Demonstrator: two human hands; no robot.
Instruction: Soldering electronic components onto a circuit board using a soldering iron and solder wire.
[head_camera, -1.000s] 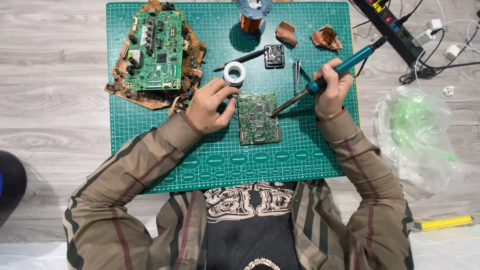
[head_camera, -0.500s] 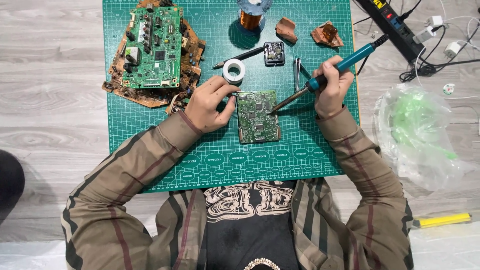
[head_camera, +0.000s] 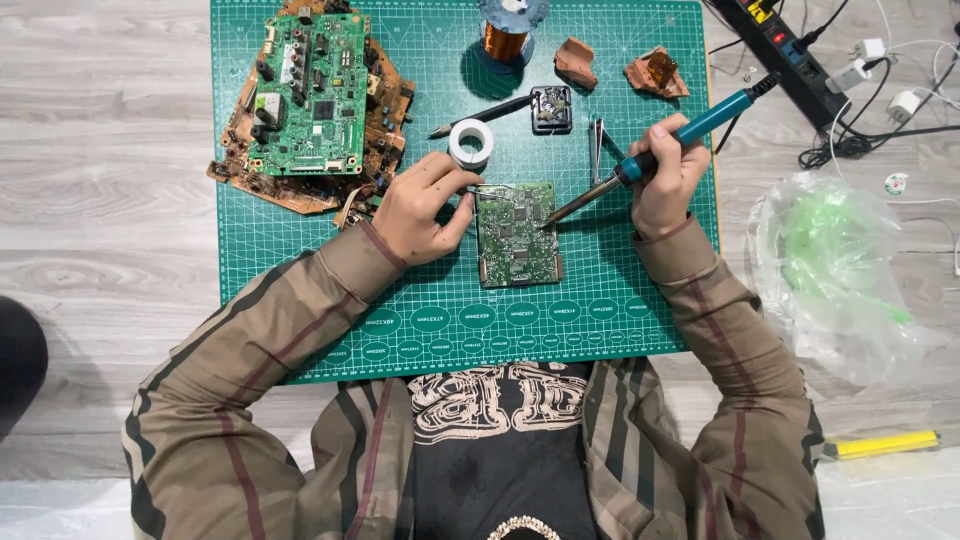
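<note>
A person in a brown striped shirt sits over a green gridded cutting mat (head_camera: 300, 300) laid on a grey wood-look floor. The right hand (head_camera: 668, 180) is closed in a pen-like grip around a soldering iron with a teal handle and black collar (head_camera: 655, 155); its thin metal tip slants down and left to meet the right edge of a small green rectangular circuit board (head_camera: 515, 233), which lies flat near the middle of the mat. The left hand (head_camera: 425, 208) rests on the mat just beside the board's left edge, fingers curled, thumb and forefinger pinched on a thin strand of solder wire that reaches to the board's upper left corner.

Just above the left hand lies a small white spool of solder (head_camera: 471, 143), with a dark pencil-like tool (head_camera: 482, 115) slanting beside it. A small black square component (head_camera: 551, 109) and metal tweezers (head_camera: 597, 145) lie above the board. At the mat's upper left, a larger green circuit board (head_camera: 312, 95) sits on a pile of brown boards (head_camera: 250, 170). A copper wire coil (head_camera: 505, 40) stands at the top edge, with two brown fragments (head_camera: 615, 68) to its right. Off the mat to the right are a black power strip (head_camera: 775, 45), a crumpled clear plastic bag with green contents (head_camera: 840, 265) and a yellow-handled tool (head_camera: 885, 444).
</note>
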